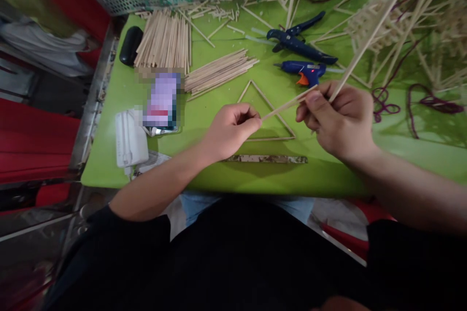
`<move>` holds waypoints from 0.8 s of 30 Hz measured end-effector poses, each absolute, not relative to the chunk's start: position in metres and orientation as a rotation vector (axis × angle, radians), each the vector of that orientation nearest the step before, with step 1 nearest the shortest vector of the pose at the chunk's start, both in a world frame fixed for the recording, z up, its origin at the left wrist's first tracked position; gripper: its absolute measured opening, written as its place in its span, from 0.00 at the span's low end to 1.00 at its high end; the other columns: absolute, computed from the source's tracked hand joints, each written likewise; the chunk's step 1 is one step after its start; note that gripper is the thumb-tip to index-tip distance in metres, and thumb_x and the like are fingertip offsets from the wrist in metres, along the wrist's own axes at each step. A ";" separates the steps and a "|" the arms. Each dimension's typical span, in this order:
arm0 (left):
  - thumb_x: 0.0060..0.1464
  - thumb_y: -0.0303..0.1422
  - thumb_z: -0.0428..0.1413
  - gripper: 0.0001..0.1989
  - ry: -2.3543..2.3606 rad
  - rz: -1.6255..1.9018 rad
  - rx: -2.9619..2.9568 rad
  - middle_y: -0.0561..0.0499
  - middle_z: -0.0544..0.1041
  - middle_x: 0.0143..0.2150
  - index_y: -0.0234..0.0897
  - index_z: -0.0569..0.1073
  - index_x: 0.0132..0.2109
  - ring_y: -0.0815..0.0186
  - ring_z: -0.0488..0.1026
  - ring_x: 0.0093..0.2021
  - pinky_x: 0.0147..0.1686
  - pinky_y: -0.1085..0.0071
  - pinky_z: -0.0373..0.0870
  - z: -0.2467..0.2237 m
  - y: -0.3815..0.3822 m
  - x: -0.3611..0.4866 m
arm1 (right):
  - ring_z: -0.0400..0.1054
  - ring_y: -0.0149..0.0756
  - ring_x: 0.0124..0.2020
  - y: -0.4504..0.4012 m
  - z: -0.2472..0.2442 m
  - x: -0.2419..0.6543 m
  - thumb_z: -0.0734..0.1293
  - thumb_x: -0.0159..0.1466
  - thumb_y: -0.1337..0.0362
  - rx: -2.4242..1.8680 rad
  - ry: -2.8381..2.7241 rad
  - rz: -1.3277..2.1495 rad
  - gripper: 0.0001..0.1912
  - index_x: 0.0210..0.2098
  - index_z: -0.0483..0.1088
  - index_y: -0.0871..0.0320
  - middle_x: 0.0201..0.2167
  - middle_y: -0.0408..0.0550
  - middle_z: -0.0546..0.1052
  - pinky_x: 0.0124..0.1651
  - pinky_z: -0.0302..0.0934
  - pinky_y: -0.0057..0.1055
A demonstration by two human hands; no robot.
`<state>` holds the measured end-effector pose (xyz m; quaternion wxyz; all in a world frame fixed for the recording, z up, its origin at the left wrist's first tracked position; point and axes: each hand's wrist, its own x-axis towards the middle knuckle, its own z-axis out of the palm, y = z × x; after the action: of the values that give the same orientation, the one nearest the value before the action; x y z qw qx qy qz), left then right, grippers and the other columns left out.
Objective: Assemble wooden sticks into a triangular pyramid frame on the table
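Observation:
My left hand (233,129) is closed on the near end of a thin wooden stick (282,107), whose other end reaches my right hand (337,116). The fingers of my right hand pinch there and also hold a longer stick (365,43) that slants up to the right. Below and between the hands, a triangle of sticks (268,96) lies flat on the green table (204,172), its left part partly hidden by my left hand. A patterned flat strip (270,159) rests nearer the table's front edge.
Two stick piles (164,41) (222,72) lie at the left, by a phone (162,99), a white power bank (131,138) and a black case (130,45). Blue cutters (302,43) and a glue gun (304,69) lie behind my hands. Stick structures (383,24) and purple cord (438,103) are at the right.

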<state>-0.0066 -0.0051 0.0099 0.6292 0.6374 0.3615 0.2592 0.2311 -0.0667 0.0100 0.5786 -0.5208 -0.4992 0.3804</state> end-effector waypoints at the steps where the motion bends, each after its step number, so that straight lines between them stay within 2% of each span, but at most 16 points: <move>1: 0.66 0.34 0.63 0.09 0.828 0.616 1.501 0.54 0.70 0.28 0.38 0.77 0.36 0.70 0.62 0.26 0.27 0.69 0.56 0.010 -0.006 -0.006 | 0.55 0.28 0.17 -0.067 0.010 0.231 0.79 0.71 0.45 -1.221 -1.160 0.887 0.19 0.34 0.77 0.51 0.27 0.45 0.79 0.16 0.44 0.32; 8: 0.71 0.40 0.64 0.12 0.847 0.739 1.759 0.53 0.74 0.28 0.38 0.80 0.38 0.68 0.66 0.27 0.28 0.67 0.58 0.014 -0.013 -0.004 | 0.56 0.28 0.16 -0.066 0.010 0.231 0.80 0.70 0.48 -1.262 -1.129 0.898 0.18 0.33 0.78 0.52 0.23 0.44 0.78 0.16 0.45 0.29; 16: 0.72 0.32 0.60 0.12 0.804 1.018 2.212 0.50 0.78 0.32 0.38 0.80 0.37 0.67 0.71 0.31 0.34 0.67 0.64 0.009 -0.010 -0.006 | 0.57 0.29 0.17 -0.067 -0.003 0.241 0.78 0.73 0.51 -1.306 -1.166 0.875 0.17 0.32 0.78 0.53 0.23 0.43 0.75 0.16 0.45 0.29; 20: 0.75 0.35 0.59 0.14 0.728 1.212 2.332 0.51 0.79 0.31 0.38 0.81 0.39 0.68 0.71 0.29 0.31 0.68 0.64 0.005 -0.006 -0.007 | 0.61 0.28 0.19 -0.067 0.002 0.239 0.78 0.72 0.56 -1.357 -1.118 0.955 0.15 0.32 0.77 0.55 0.23 0.45 0.75 0.19 0.50 0.28; 24: 0.77 0.40 0.59 0.16 0.776 1.291 2.291 0.51 0.80 0.31 0.39 0.82 0.40 0.68 0.71 0.29 0.31 0.68 0.65 0.008 -0.002 -0.007 | 0.61 0.28 0.18 -0.062 0.000 0.239 0.79 0.71 0.58 -1.351 -1.081 1.054 0.17 0.29 0.75 0.56 0.21 0.45 0.73 0.18 0.48 0.28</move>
<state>-0.0073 -0.0024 0.0081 0.1988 0.8189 0.2773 0.4615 0.2387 -0.0619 0.0005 0.5292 -0.5657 -0.4528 0.4415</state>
